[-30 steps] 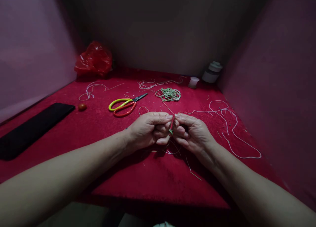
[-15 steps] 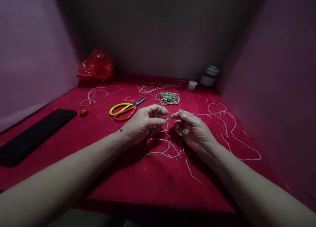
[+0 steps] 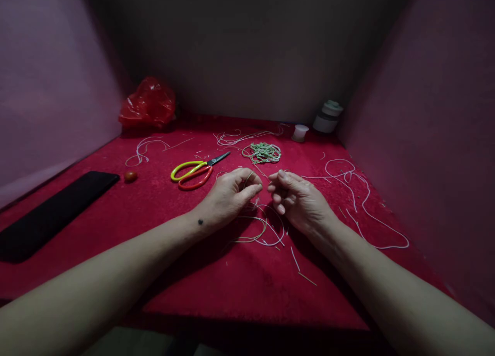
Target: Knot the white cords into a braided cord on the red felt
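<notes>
left hand: centre of the frame, thumb and forefinger drawn together around what looks like a fine green strand; the exact pinch is too small to make out.
right hand: just right of centre, fingers curled and thumb bent over, its tips near the left hand's; whether it grips anything, i cannot tell.
green knotted cord: heaped above the hands, upper middle of the frame, with a thin line running down toward the fingertips.
loose threads: pale and greenish loops on the red cloth, below the hands.
progress: the heaped length looks already knotted, while plain strands lie loose around it; how much remains cannot be judged.
scissors: left of centre, handles spread, lying beside the left hand, untouched.
offcuts: short bits, lower right of centre.
white thread: long loops, right side of the frame.
spool and bottle: upper right, both upright.
red bag: upper left, crumpled.
round reddish thing: left, near the end of the black flat object.
</notes>
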Motion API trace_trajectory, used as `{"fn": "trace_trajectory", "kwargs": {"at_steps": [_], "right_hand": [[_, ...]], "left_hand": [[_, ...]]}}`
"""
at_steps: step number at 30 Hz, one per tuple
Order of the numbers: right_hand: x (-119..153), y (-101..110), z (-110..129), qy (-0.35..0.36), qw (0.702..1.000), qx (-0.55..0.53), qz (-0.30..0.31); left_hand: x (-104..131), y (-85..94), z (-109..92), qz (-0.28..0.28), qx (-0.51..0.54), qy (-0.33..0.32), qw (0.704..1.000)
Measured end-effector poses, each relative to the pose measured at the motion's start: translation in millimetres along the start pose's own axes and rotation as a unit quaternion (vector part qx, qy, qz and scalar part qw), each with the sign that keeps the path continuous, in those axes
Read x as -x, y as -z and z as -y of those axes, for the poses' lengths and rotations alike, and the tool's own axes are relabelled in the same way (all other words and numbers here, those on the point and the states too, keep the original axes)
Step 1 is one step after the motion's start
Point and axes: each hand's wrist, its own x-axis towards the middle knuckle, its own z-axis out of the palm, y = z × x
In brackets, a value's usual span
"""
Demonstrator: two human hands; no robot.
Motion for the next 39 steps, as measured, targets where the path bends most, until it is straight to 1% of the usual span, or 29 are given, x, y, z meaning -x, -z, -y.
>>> {"fn": "trace_trajectory", "kwargs": {"at_steps": [1,4,7,10,13,18,20,23,28,30,34,39], "right_hand": [[0,0,0,0.002,1.0,-0.002,0.001],[1,0,0,0.001,1.0,-0.008,-0.011],[4,-2,-2,-0.034,0.999,-0.013,-0.009],[6,-4,-4,-0.071,0.997,-0.005,0.039],[7,-4,-7,-0.08,0.994,0.03,0.073],[6,-5,-10,-0.07,0.995,0.056,0.053],[6,-6,-10,-0.069,0.994,0.055,0.058],[7,-6,-10,-0.068,0.994,0.057,0.07],[8,-7,-8,-0.072,0.993,0.042,0.078],[8,-7,-7,-0.074,0.994,0.033,0.077],[8,-7,-5,-0.094,0.992,0.017,0.083],[9,-5,-5,-0.104,0.992,0.01,0.075]], "left_hand": [[0,0.4,-1,0.003,0.012,0.01,1.0],[2,1.8,-6,0.027,0.079,0.074,0.994],[3,2.6,-8,0.038,0.13,0.106,0.985],[3,2.0,-7,0.033,0.144,0.102,0.984],[3,0.3,-8,0.026,0.138,0.087,0.986],[5,-1.7,-13,0.023,0.127,0.073,0.989],[5,-2.1,-14,0.017,0.134,0.076,0.988],[5,-2.5,-14,0.015,0.163,0.099,0.982],[4,-0.9,-12,0.042,0.209,0.143,0.967],[5,0.0,-11,0.042,0.203,0.154,0.966],[5,1.0,-11,0.022,0.195,0.159,0.968],[4,2.6,-12,0.006,0.144,0.137,0.98]]}}
